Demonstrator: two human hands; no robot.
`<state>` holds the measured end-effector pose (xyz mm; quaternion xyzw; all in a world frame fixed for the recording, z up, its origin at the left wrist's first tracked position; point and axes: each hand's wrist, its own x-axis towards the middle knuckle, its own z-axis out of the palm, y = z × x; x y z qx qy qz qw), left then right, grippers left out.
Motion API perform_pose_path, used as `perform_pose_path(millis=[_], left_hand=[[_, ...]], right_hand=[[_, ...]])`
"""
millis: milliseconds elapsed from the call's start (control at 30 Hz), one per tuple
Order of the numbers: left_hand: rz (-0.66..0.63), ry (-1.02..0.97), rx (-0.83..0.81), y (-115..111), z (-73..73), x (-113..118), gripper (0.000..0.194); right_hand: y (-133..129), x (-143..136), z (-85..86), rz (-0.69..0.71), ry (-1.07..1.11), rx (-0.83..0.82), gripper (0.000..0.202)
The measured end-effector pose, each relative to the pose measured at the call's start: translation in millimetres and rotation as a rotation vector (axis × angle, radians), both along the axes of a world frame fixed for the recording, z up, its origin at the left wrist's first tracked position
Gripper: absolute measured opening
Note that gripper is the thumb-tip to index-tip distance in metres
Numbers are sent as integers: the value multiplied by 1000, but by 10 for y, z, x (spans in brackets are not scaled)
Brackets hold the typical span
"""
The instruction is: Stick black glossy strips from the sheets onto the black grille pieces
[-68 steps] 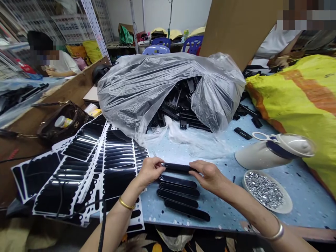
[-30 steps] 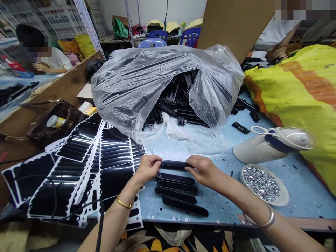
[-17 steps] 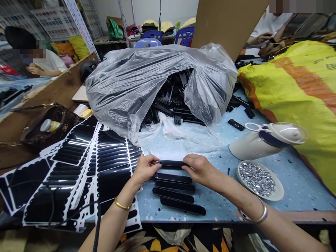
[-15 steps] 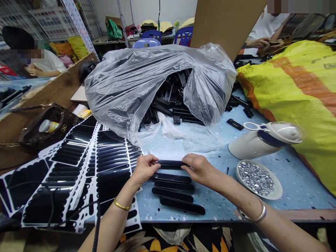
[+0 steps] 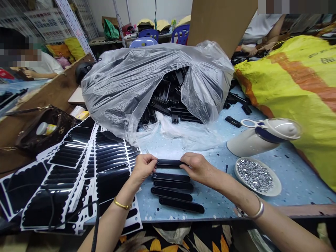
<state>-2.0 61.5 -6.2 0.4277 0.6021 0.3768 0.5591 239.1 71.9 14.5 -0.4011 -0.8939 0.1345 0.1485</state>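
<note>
A slim black strip-shaped piece (image 5: 168,163) lies level between my two hands, above a column of several similar black pieces (image 5: 172,177) on the blue speckled table. Its left end is pinched by the thumb and fingers of my left hand (image 5: 144,167), which wears a gold bangle at the wrist. At the right end, my right hand (image 5: 195,166) grips the same piece, fingers closed; a silver bangle sits on that arm. Sheets of black stickers (image 5: 111,150) spread out to the left of my left hand.
A plastic bag (image 5: 118,87) full of black parts stands behind my hands. On the right are a bowl of shiny metal bits (image 5: 254,176), a tilted white jug (image 5: 243,142) and a yellow sack (image 5: 296,77). An open brown handbag (image 5: 60,122) is at left. Two people sit farther back.
The view has shifted slightly, so most things appear a little farther left. Both hands keep their hold on the black piece. The hands of the person at the back right have moved.
</note>
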Motion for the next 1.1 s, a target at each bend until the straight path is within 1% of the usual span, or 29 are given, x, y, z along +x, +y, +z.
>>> perform_pose_path(millis=[233,400,500,633,733,833,1100], left_hand=[[46,36,12,2,-11,24,7],[47,33,41,-16,18,31,16],[39,29,47,-12,24,33,17],[37,13,31,-1,31,25,21],[39,-6,16,-2,41,15,24],[31,-17,12,-9,42,1,26],[21,-29,2,-4,44,-17,27]], right_hand=[[23,6,-8,-19,14,-71,12],[54,43,-68,-37,39,-112,7],[59,83,-116,-24,112,-116,7],[52,140,-188,-5,270,-149,10],[34,165,-245,-34,336,-139,14],[6,173,-280,-40,344,-116,16],[-22,170,-275,-24,385,-115,18]])
